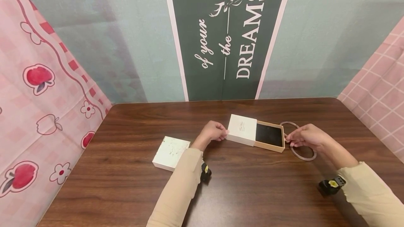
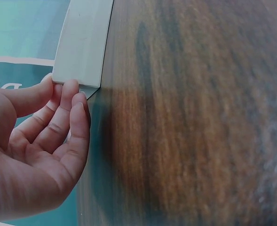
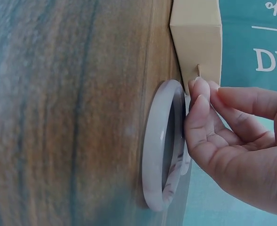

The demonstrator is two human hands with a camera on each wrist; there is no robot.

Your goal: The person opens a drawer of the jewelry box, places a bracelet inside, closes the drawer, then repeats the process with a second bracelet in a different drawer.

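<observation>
Dark wood (image 1: 252,192) ran to the surface's far edge. Near its middle, your left hand (image 1: 214,131) pinched the white sleeve's (image 1: 242,128) left end; your right hand (image 1: 307,136) pinched, apparently, the pull tab (image 3: 198,70) of the part-out drawer (image 1: 269,146). A level, straight draw seemed best. Only black lining (image 1: 269,134) showed inside. Bangles (image 3: 152,155), perhaps two, lay toward the right edge; a second white box (image 1: 170,151), contents hidden, sat left.

A brown wood-grained desk (image 1: 258,192) carries a speckled white box (image 1: 168,152) toward its left, a second white box (image 1: 241,129) with its drawer (image 1: 268,146) part-way out, and pale, partly hidden bangles (image 1: 304,158) beside that drawer.
</observation>
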